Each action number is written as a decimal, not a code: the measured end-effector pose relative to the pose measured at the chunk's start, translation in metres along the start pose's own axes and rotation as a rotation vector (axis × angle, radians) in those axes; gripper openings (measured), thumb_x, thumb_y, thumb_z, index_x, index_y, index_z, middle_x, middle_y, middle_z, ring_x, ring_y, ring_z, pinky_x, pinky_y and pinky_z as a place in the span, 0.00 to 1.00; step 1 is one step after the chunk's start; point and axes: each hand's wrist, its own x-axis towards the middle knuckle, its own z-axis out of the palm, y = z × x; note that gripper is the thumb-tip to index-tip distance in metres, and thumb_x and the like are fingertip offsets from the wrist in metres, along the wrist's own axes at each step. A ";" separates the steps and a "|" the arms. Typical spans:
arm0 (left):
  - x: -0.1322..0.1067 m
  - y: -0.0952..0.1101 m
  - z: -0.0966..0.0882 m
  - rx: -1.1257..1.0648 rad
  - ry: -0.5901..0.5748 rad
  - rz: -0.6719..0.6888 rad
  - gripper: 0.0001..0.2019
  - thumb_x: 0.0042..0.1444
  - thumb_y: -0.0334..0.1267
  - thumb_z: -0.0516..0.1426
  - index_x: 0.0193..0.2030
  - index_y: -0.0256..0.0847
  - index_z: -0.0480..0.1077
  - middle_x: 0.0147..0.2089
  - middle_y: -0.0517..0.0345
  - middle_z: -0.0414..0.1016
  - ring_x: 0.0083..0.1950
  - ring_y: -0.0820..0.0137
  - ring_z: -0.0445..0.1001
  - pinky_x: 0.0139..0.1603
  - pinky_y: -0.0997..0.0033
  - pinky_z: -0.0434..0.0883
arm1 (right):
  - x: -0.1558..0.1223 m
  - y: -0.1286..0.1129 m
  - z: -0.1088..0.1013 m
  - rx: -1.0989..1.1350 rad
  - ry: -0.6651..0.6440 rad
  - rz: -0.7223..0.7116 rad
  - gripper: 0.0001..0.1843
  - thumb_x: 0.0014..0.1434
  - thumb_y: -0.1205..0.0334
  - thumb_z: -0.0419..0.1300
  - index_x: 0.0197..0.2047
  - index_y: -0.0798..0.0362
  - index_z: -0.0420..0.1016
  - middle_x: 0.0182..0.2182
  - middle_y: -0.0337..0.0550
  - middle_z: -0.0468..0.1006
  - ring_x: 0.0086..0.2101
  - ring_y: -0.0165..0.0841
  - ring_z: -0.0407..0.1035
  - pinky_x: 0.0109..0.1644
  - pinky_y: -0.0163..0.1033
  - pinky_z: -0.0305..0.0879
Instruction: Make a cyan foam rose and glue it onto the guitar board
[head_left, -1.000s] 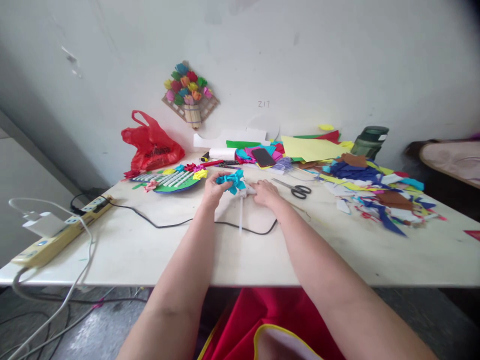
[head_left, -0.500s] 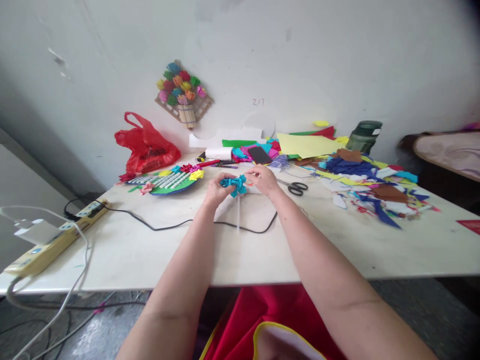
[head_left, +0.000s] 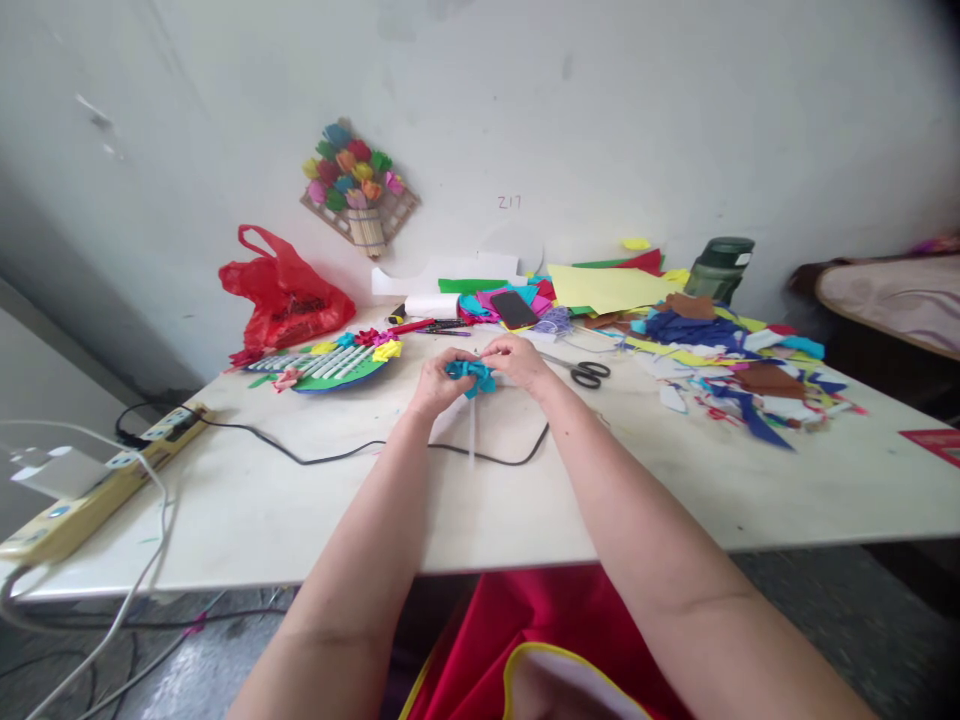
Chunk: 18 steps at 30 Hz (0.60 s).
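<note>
Over the middle of the table, my left hand [head_left: 442, 382] is closed on a crumpled blue paper flower [head_left: 478, 378], gripping its left side. My right hand [head_left: 519, 362] is closed too, with fingertips pinched at the flower's upper right edge. Beneath the flower a pale translucent stick [head_left: 472, 435] points toward me; its far end is hidden by the flower and hands. A whitish thing under my hands is mostly covered, so I cannot tell what it is. Black-handled scissors [head_left: 589, 373] lie just right of my right hand.
A black cord [head_left: 300, 460] runs from the power strip [head_left: 112, 480] across the table. At left are a decorated green board [head_left: 352, 372] and a red plastic bag [head_left: 289, 300]. Coloured scraps [head_left: 750, 380] and a green bottle [head_left: 721, 268] are at right; a phone [head_left: 514, 309] lies behind.
My right fingertips have moved slightly left and onto the flower's upper edge. The flower has turned a little in my left hand. The whole view has shifted slightly.
</note>
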 end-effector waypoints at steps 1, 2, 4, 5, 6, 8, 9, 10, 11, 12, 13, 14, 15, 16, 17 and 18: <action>0.000 0.001 0.000 0.010 -0.005 0.000 0.14 0.38 0.29 0.57 0.36 0.38 0.74 0.29 0.62 0.74 0.27 0.76 0.69 0.31 0.76 0.68 | -0.001 -0.001 0.000 -0.005 0.002 0.009 0.07 0.41 0.63 0.61 0.25 0.54 0.78 0.30 0.40 0.74 0.34 0.33 0.67 0.40 0.37 0.63; 0.000 0.002 0.000 0.015 -0.006 -0.002 0.14 0.38 0.29 0.57 0.36 0.38 0.74 0.29 0.62 0.74 0.27 0.76 0.69 0.31 0.77 0.68 | -0.001 -0.002 0.000 -0.007 0.003 0.017 0.07 0.41 0.64 0.61 0.25 0.54 0.78 0.30 0.41 0.74 0.34 0.33 0.67 0.40 0.37 0.63; 0.000 0.002 0.000 0.020 -0.012 -0.009 0.15 0.38 0.28 0.57 0.36 0.38 0.74 0.28 0.62 0.74 0.27 0.76 0.68 0.31 0.77 0.68 | -0.002 -0.003 0.000 -0.007 0.003 0.032 0.06 0.40 0.64 0.60 0.25 0.54 0.78 0.31 0.41 0.74 0.34 0.33 0.68 0.39 0.37 0.63; 0.000 0.002 0.000 0.022 -0.012 -0.009 0.15 0.38 0.28 0.57 0.36 0.38 0.73 0.29 0.63 0.74 0.27 0.76 0.69 0.31 0.77 0.68 | -0.002 -0.003 0.000 -0.006 0.002 0.040 0.06 0.40 0.64 0.60 0.24 0.54 0.78 0.30 0.40 0.75 0.33 0.33 0.68 0.39 0.37 0.63; 0.000 0.002 0.001 0.024 -0.013 -0.008 0.15 0.38 0.28 0.57 0.36 0.38 0.73 0.29 0.63 0.74 0.27 0.76 0.69 0.31 0.77 0.68 | -0.002 -0.003 0.000 -0.005 0.000 0.045 0.06 0.40 0.64 0.60 0.24 0.54 0.78 0.30 0.40 0.75 0.33 0.33 0.68 0.38 0.37 0.63; 0.000 0.001 0.001 0.025 -0.008 0.002 0.14 0.38 0.29 0.57 0.36 0.38 0.73 0.30 0.62 0.74 0.28 0.76 0.69 0.32 0.76 0.68 | -0.003 -0.003 0.000 -0.003 -0.003 0.049 0.06 0.40 0.64 0.60 0.24 0.53 0.78 0.30 0.39 0.75 0.33 0.33 0.68 0.38 0.36 0.63; 0.000 0.000 0.001 0.022 -0.005 0.007 0.14 0.37 0.29 0.57 0.36 0.38 0.72 0.31 0.62 0.74 0.29 0.75 0.69 0.33 0.76 0.68 | -0.003 -0.003 0.000 -0.003 -0.003 0.049 0.06 0.39 0.64 0.60 0.23 0.53 0.78 0.29 0.39 0.75 0.33 0.32 0.68 0.38 0.36 0.64; 0.001 -0.001 0.002 0.018 0.000 0.011 0.14 0.37 0.29 0.58 0.36 0.38 0.72 0.31 0.62 0.74 0.30 0.75 0.69 0.33 0.76 0.68 | -0.003 -0.003 0.001 -0.003 -0.004 0.048 0.06 0.39 0.64 0.60 0.23 0.53 0.78 0.29 0.38 0.75 0.33 0.32 0.68 0.38 0.36 0.64; 0.001 -0.002 0.002 0.013 0.002 0.014 0.14 0.37 0.30 0.58 0.35 0.38 0.71 0.32 0.61 0.74 0.30 0.75 0.69 0.33 0.76 0.68 | -0.002 -0.003 0.001 -0.002 -0.002 0.050 0.05 0.39 0.64 0.60 0.23 0.53 0.77 0.29 0.38 0.76 0.33 0.32 0.68 0.39 0.36 0.64; 0.001 -0.003 0.002 0.008 0.005 0.016 0.14 0.37 0.30 0.58 0.35 0.38 0.71 0.32 0.61 0.74 0.31 0.74 0.70 0.34 0.75 0.68 | -0.002 -0.003 0.001 -0.001 -0.001 0.053 0.05 0.39 0.64 0.60 0.23 0.53 0.77 0.29 0.38 0.76 0.33 0.32 0.68 0.39 0.36 0.64; 0.002 -0.003 0.002 0.003 0.006 0.017 0.14 0.37 0.30 0.58 0.35 0.38 0.71 0.33 0.61 0.74 0.31 0.74 0.70 0.34 0.75 0.68 | -0.002 -0.003 0.002 -0.001 0.000 0.057 0.05 0.39 0.64 0.60 0.23 0.52 0.77 0.29 0.38 0.76 0.33 0.32 0.68 0.39 0.36 0.64; 0.002 -0.004 0.002 -0.001 0.005 0.019 0.15 0.37 0.30 0.58 0.36 0.38 0.71 0.33 0.60 0.74 0.32 0.74 0.70 0.35 0.75 0.68 | -0.002 -0.003 0.002 0.000 0.001 0.062 0.05 0.39 0.64 0.60 0.23 0.52 0.77 0.30 0.38 0.76 0.33 0.32 0.68 0.38 0.36 0.64; 0.002 -0.004 0.002 -0.004 0.004 0.021 0.15 0.37 0.30 0.58 0.36 0.38 0.70 0.34 0.60 0.74 0.32 0.74 0.70 0.35 0.75 0.68 | -0.002 -0.003 0.003 -0.001 0.003 0.067 0.05 0.38 0.64 0.60 0.23 0.52 0.77 0.30 0.38 0.76 0.33 0.32 0.68 0.38 0.36 0.64; 0.002 -0.004 0.002 -0.005 0.005 0.022 0.15 0.37 0.30 0.58 0.36 0.38 0.70 0.34 0.60 0.74 0.32 0.74 0.70 0.35 0.74 0.68 | -0.002 -0.002 0.003 -0.001 0.005 0.071 0.06 0.38 0.64 0.60 0.23 0.53 0.77 0.30 0.38 0.76 0.33 0.32 0.68 0.38 0.36 0.64; 0.002 -0.004 0.002 -0.004 0.007 0.021 0.15 0.36 0.30 0.58 0.37 0.38 0.70 0.34 0.60 0.74 0.33 0.73 0.70 0.36 0.74 0.68 | -0.002 -0.002 0.004 -0.001 0.008 0.074 0.06 0.38 0.64 0.60 0.23 0.53 0.77 0.30 0.39 0.76 0.32 0.32 0.68 0.38 0.36 0.64; 0.003 -0.005 0.002 -0.001 0.010 0.019 0.16 0.36 0.30 0.58 0.37 0.37 0.70 0.35 0.59 0.74 0.33 0.73 0.70 0.36 0.74 0.68 | -0.002 -0.002 0.004 0.001 0.011 0.077 0.06 0.38 0.64 0.60 0.23 0.53 0.77 0.30 0.39 0.76 0.32 0.32 0.68 0.37 0.36 0.64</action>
